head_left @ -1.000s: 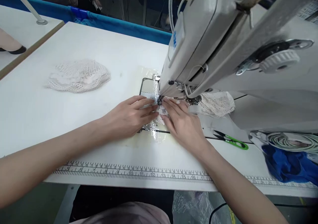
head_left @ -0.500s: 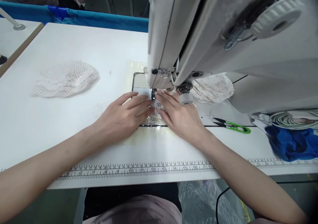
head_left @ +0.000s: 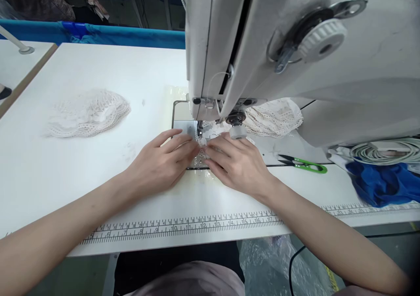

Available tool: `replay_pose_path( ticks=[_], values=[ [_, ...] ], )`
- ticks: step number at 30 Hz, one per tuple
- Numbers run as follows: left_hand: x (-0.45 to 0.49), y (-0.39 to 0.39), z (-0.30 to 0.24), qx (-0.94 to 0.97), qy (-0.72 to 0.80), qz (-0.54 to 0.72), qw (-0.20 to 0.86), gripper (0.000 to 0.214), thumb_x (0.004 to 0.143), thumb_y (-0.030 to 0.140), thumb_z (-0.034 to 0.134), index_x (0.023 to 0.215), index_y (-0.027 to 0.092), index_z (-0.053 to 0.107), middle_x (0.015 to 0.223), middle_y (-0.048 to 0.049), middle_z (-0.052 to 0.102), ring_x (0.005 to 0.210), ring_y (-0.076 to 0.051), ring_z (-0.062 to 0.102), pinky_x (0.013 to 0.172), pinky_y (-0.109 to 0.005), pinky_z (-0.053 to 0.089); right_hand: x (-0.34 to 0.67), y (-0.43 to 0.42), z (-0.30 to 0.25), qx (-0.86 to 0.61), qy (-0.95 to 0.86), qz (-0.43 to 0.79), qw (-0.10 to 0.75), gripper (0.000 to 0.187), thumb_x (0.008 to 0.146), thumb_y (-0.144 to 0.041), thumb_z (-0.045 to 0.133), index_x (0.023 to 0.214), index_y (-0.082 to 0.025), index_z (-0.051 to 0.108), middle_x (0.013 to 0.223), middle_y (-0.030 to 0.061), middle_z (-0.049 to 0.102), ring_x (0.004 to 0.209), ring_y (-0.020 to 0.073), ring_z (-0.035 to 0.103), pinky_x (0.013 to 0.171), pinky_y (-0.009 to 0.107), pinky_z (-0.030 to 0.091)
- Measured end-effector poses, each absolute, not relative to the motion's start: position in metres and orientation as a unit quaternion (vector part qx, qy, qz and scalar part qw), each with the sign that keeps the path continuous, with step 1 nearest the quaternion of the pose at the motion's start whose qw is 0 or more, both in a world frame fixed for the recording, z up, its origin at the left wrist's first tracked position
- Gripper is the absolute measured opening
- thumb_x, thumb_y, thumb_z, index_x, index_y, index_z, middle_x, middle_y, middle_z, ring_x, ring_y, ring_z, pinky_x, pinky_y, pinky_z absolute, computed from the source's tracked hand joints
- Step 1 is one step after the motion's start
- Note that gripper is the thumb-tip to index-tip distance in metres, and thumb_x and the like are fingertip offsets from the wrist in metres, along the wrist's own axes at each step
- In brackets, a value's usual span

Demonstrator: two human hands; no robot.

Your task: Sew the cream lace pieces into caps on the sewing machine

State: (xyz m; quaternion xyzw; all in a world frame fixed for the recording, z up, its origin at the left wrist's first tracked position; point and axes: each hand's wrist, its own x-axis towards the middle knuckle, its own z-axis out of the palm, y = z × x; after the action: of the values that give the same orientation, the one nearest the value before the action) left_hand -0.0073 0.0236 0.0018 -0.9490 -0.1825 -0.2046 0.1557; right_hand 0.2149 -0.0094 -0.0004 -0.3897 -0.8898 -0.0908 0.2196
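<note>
A strip of white lace [head_left: 213, 130] lies under the presser foot [head_left: 200, 129] of a sewing machine [head_left: 226, 38]. On the left of the needle area, my left hand [head_left: 167, 159] has its fingertips bunched on the near edge of the lace. My right hand [head_left: 236, 162] faces it from the right, fingers bent and gripping the same lace close to the left fingertips. Both hands rest low over the metal needle plate [head_left: 182, 124]. The exact grip under the fingertips is partly hidden.
A stack of white lace pieces [head_left: 90, 112] lies on the table's left. More gathered lace [head_left: 274, 117] sits behind the needle area. Green thread snips [head_left: 306, 165], blue cloth [head_left: 382, 182] and coiled pale cord [head_left: 387, 151] are at right. A printed ruler [head_left: 183, 227] runs along the front edge.
Both hands have drawn slightly back from the presser foot toward the near edge, uncovering more lace beside it. The camera view has shifted a little.
</note>
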Motion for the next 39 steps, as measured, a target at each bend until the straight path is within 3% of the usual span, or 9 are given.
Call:
replay_pose_path(
  ticks=[7, 27, 39],
  values=[
    [-0.0101, 0.0219, 0.0033, -0.953, -0.171, -0.203, 0.147, 0.025, 0.089, 0.012, 0.057, 0.113, 0.012, 0.066, 0.110, -0.0051, 0.072, 0.106, -0.023, 0.063, 0.100, -0.044, 0.049, 0.2142, -0.0122, 0.0030, -0.378, -0.895, -0.124, 0.203, 0.018, 0.095, -0.025, 0.054, 0.093, -0.017, 0.070, 0.093, 0.0041, 0.071, 0.089, 0.0195, 0.060, 0.076, 0.034, 0.042],
    [-0.0080, 0.0282, 0.0008, -0.947, -0.208, -0.202, 0.139, 0.025, 0.091, 0.014, 0.052, 0.109, 0.018, 0.068, 0.115, -0.0032, 0.071, 0.109, -0.022, 0.062, 0.101, -0.042, 0.048, 0.2126, -0.0097, 0.0003, -0.402, -0.887, -0.134, 0.185, 0.022, 0.097, -0.028, 0.053, 0.102, -0.014, 0.070, 0.099, 0.0060, 0.072, 0.092, 0.0202, 0.061, 0.078, 0.034, 0.044],
    [-0.0088, 0.0275, 0.0007, -0.941, -0.218, -0.213, 0.145, 0.024, 0.090, 0.015, 0.054, 0.110, 0.015, 0.068, 0.111, -0.0059, 0.072, 0.105, -0.021, 0.064, 0.102, -0.043, 0.048, 0.2134, -0.0100, -0.0002, -0.388, -0.889, -0.142, 0.198, 0.019, 0.095, -0.026, 0.057, 0.101, -0.015, 0.071, 0.099, 0.0063, 0.072, 0.090, 0.0192, 0.062, 0.079, 0.034, 0.046]
  ],
)
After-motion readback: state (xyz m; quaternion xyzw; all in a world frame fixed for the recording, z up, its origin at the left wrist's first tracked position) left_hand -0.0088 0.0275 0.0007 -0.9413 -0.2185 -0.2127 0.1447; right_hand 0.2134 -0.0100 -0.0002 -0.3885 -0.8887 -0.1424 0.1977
